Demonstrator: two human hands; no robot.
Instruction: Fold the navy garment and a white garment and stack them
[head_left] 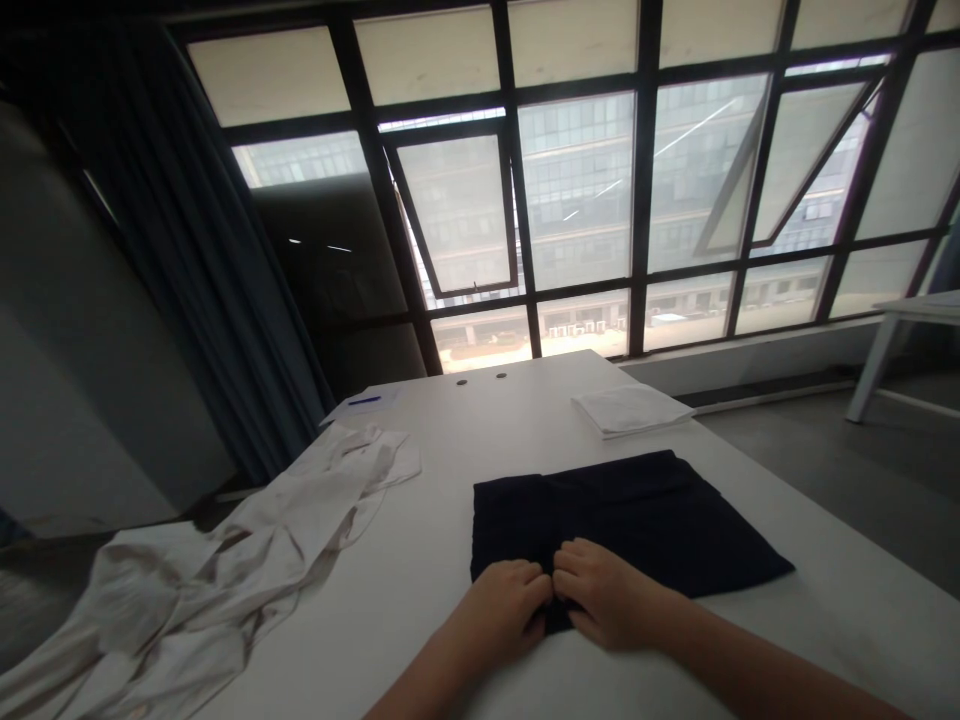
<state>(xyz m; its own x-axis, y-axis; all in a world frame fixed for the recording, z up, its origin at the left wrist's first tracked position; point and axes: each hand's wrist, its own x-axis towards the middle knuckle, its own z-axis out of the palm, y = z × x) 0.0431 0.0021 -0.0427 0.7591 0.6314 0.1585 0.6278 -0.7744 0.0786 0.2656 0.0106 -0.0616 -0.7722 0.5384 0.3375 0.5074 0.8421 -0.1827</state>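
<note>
Bare left hand (501,607) and bare right hand (606,597) side by side, almost touching, fingers (574,566) curled down onto the near edge of a dark navy folded cloth garment (622,520). Narrow spacing between the hands, a small ridge of fabric gathered there; whether pinched or only pressed, impossible to tell. Garment lying flat on a long white table (420,610), roughly four-sided, long axis running left to right across the table and sloping slightly toward the near right. Beyond it, by the far edge, a neatly folded white cloth (630,410). To the left, a crumpled off-white fabric garment (225,565) spilling over the table's edge. Far left corner: a white sheet of paper (367,403) with a thin blue pen (364,400). Behind, a dark blue curtain (210,280) and a tall black-framed window (577,200).
</note>
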